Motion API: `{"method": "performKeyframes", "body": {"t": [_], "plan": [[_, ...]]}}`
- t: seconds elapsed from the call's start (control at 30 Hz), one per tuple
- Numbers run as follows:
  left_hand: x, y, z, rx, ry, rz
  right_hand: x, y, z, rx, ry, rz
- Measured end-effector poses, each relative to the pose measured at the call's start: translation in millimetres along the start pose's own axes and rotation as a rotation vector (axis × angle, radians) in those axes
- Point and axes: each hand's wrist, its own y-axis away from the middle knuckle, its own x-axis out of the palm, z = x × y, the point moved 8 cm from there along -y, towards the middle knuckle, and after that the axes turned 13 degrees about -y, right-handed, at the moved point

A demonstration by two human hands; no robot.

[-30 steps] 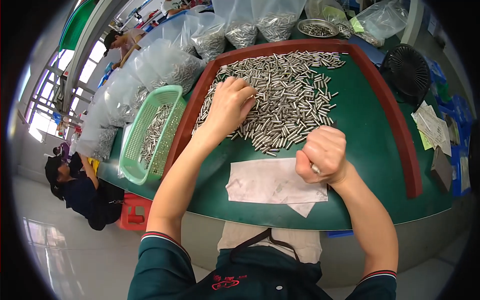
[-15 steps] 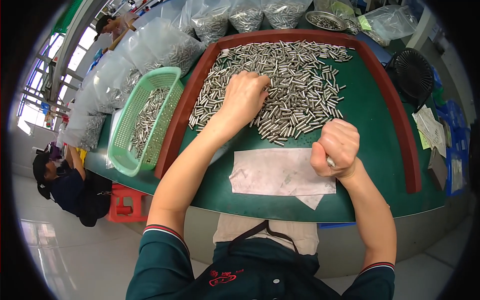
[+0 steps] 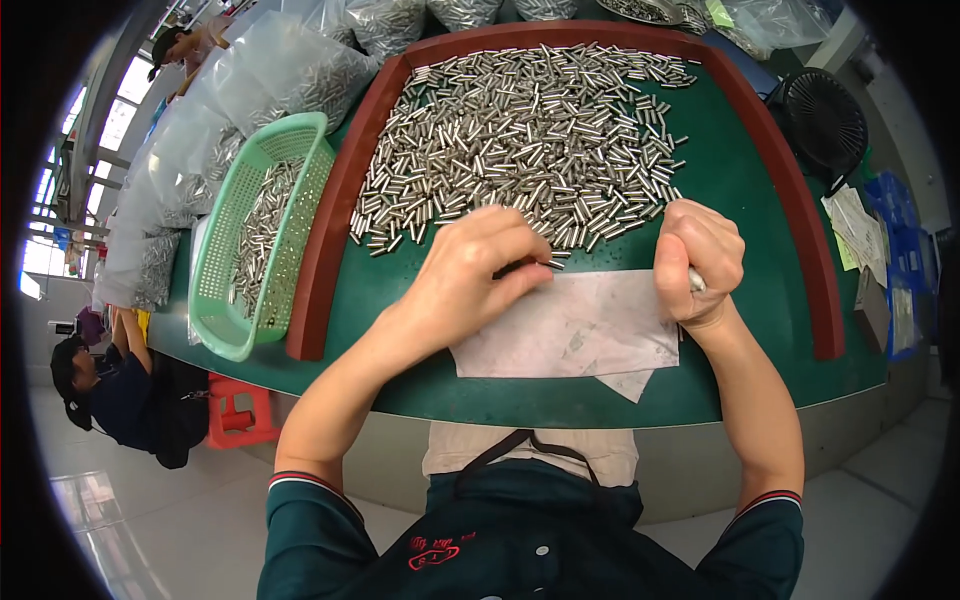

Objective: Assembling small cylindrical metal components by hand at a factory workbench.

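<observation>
While the left forearm reaches up from the lower edge and angles toward the middle of the table, the left hand (image 3: 478,262) lies palm down at the near edge of the heap of small metal cylinders (image 3: 520,135). Its fingers (image 3: 520,240) are held close together and curled slightly, their tips touching a few loose cylinders just above the sheet of white paper (image 3: 570,325); whether they pinch any one piece cannot be told. The right forearm rises nearly straight from the lower right, and the right hand (image 3: 700,262) is closed in a fist, knuckles turned up, over the paper's right edge. A bit of bright metal shows at the fist's right side, so the fingers wrap around something metallic, though its kind is not clear.

The cylinders spread over the green table (image 3: 760,200) inside a raised reddish-brown rim (image 3: 330,215). Just left of the rim stands a green plastic basket (image 3: 225,265) with more metal pieces in it. Clear plastic bags (image 3: 260,75) of similar parts lie beyond the basket. A black fan (image 3: 822,118) sits at the far right, and another person (image 3: 100,385) crouches at the lower left.
</observation>
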Motion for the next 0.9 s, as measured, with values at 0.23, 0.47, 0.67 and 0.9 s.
{"method": "performKeyframes", "body": {"t": [0.23,0.47,0.67,0.9], "plan": [[19,22,2,-0.058,0.197,-0.109,16,-9,-17,0.543,-0.677,-0.419],[18,29,1,-0.034,-0.05,-0.044,44,17,-27,0.751,-1.077,-0.474],[25,27,4,-0.097,-0.011,0.01,55,34,-36,0.882,-1.208,-0.458],[26,25,6,-0.126,-0.002,0.025,58,40,-38,0.902,-1.246,-0.515]]}}
